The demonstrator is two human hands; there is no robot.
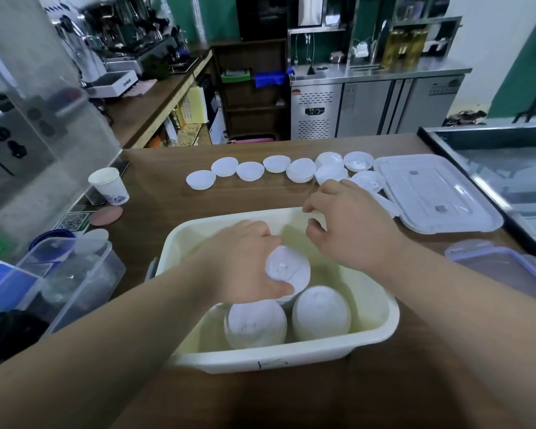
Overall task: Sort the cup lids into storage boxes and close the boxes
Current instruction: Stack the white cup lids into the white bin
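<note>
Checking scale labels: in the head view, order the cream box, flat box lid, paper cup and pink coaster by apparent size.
1. cream box (nearest, so flattered)
2. flat box lid
3. paper cup
4. pink coaster, only slightly smaller-looking than the cup

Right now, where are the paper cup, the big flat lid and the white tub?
paper cup (110, 188): head view, its side wall.
big flat lid (430, 193): head view, middle of its top.
white tub (229, 358): head view, its front wall.

a paper cup (108, 187) stands on the wooden counter (161, 209) beside a pink coaster (106, 215); espresso machine (106, 35) and steel fridge cabinet (375, 106) behind.
</note>
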